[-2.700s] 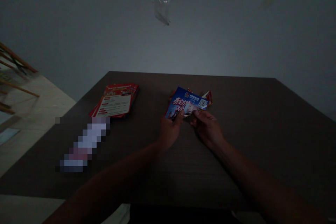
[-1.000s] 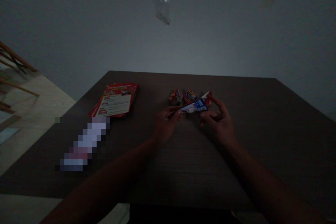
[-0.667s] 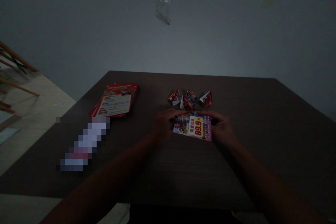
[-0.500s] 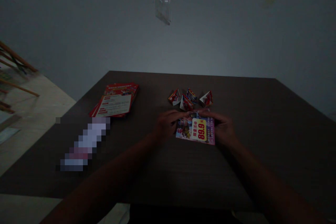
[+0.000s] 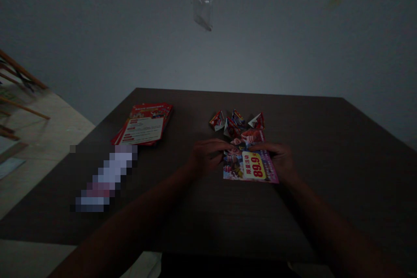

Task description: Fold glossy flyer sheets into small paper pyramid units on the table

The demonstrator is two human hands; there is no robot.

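A colourful printed flyer [image 5: 236,173] with "89.9" on a yellow patch lies between my hands, above the dark table. My right hand [image 5: 282,160] grips its right edge, with the thumb over the face and the other fingers hidden beneath. At the left edge, my left hand [image 5: 208,155] has its fingers closed on the sheet, their tips partly out of sight. Just beyond the flyer's far end sit several small folded paper pyramids, among them a red one [image 5: 231,127], a blue one [image 5: 238,117] and a red-and-white one [image 5: 257,120].
On the left of the table [image 5: 302,115] a stack of red flyers [image 5: 143,126] is fanned slightly. Nearer to me lies a pixelated pale object [image 5: 109,178]. A grey wall [image 5: 260,47] rises behind the table, with a clear plastic piece [image 5: 203,4] on it.
The flyer has shifted slightly right and towards me and turned a little, and more of its far part shows. My right hand has moved slightly right. The paper pyramids stay put.
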